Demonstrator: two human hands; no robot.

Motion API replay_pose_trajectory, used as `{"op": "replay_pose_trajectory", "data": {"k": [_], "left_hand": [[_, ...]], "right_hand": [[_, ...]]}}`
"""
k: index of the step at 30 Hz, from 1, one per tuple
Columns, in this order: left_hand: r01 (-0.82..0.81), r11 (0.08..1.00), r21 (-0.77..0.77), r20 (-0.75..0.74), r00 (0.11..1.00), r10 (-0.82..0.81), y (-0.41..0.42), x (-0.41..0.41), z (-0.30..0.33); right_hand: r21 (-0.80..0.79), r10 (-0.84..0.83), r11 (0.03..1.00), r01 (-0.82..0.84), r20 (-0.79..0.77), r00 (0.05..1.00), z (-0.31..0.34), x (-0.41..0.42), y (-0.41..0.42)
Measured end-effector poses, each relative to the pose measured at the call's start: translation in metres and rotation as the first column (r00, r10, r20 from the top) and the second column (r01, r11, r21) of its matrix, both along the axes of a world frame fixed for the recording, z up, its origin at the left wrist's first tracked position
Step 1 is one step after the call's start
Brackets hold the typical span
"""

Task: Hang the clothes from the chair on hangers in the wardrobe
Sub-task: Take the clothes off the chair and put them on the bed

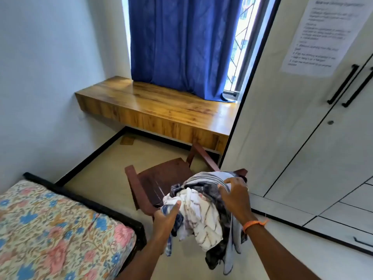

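A small bedroom with a pale tiled floor (105, 168): a flowered bed (50, 229) at left, a wooden ledge (153, 106) under a blue curtain (181, 43), and a closed white wardrobe (302, 138) at right bearing a printed sheet (325, 35) too blurred to read. The person's left hand (165, 219) and right hand (236, 197) both curl their fingers around a bundle of clothes (203, 215) held above the brown chair (161, 180), hiding part of its seat.
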State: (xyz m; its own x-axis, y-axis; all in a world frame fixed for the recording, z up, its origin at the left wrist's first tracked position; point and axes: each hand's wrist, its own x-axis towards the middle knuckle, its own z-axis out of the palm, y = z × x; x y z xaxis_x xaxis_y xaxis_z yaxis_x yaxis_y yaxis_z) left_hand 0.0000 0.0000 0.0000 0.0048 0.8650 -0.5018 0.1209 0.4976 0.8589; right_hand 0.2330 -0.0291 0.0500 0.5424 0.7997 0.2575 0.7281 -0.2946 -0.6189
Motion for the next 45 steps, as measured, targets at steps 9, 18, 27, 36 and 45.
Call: {"op": "replay_pose_trajectory", "data": {"k": [9,18,27,36,45], "left_hand": [[-0.098,0.912,-0.399,0.177,0.967,0.181,0.037,0.023,-0.048],[-0.31,0.95,-0.039,-0.468,0.846,0.257,0.009,0.064,-0.006],[0.105,0.953,0.284,-0.712,0.689,0.136,-0.022,0.15,0.038],[-0.22,0.955,0.199,-0.531,0.795,0.294,-0.022,0.169,0.022],[-0.407,0.913,-0.022,-0.309,0.871,0.381,-0.017,0.17,0.042]], "right_hand": [[-0.36,-0.069,0.933,0.001,-0.175,0.982,-0.03,0.074,0.039],[-0.314,0.073,0.932,-0.181,-0.326,0.943,-0.035,0.112,0.052],[-0.401,0.048,0.901,-0.168,-0.294,0.955,-0.039,0.118,0.049],[-0.4,0.012,0.902,-0.166,-0.36,0.933,-0.045,0.108,0.04],[-0.388,-0.003,0.909,-0.148,-0.363,0.932,-0.045,0.107,0.039]]}}
